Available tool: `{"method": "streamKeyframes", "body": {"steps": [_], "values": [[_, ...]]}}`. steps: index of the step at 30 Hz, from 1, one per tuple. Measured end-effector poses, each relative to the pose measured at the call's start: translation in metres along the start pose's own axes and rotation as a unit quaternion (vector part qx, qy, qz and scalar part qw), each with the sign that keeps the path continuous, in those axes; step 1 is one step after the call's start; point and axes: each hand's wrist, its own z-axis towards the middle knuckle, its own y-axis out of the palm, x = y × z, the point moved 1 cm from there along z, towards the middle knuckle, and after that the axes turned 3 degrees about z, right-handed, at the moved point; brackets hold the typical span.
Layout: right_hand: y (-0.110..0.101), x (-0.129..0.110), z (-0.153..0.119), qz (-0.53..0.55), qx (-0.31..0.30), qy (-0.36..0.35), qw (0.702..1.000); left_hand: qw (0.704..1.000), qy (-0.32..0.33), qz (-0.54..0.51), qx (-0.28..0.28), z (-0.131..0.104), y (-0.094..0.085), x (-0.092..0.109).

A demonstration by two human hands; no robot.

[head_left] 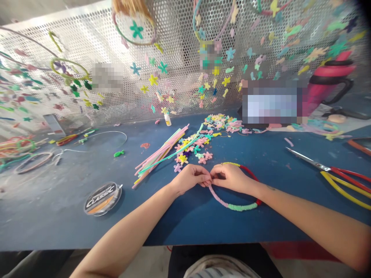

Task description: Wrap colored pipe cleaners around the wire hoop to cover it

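Both my hands meet at the left side of a hoop (242, 207) wrapped in fuzzy pipe cleaner, with pink, mint green, red and yellow stretches. My left hand (193, 178) pinches the hoop where the pink stretch ends. My right hand (227, 177) is closed on the same spot, fingertips touching those of the left, its forearm crossing over the ring. What exactly lies between the fingertips is hidden. Just beyond my left hand lie small pipe-cleaner flowers (183, 158) in several colours and a bundle of loose pipe cleaners (162, 150), mostly pink.
Scissors (324, 166) with red and yellow handles lie open at the right. A spool of line (103, 198) sits at the left, a small white bottle (167, 119) at the back. A pink tumbler (327, 83) stands back right. Decorations hang before the perforated metal panel (176, 23).
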Motion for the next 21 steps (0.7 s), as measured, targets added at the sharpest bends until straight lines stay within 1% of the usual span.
{"method": "streamKeyframes", "body": {"steps": [6, 11, 16, 21], "values": [[0.0035, 0.0018, -0.0018, -0.002, 0.005, 0.021, 1.0, 1.0, -0.008, 0.007, -0.011, -0.0005, -0.001, 0.0028], [0.0041, 0.0002, -0.002, -0.005, 0.007, 0.023, 1.0, 1.0, -0.009, 0.006, -0.023, -0.0015, -0.0007, 0.0043], [0.0047, 0.0009, -0.0027, 0.038, 0.014, 0.027, 0.999, 0.999, -0.003, 0.012, -0.033, -0.0021, -0.0036, 0.0058], [0.0034, 0.0053, -0.0013, 0.085, -0.002, 0.037, 0.996, 0.999, -0.009, 0.03, -0.033, -0.0022, -0.0071, 0.0073]]}}
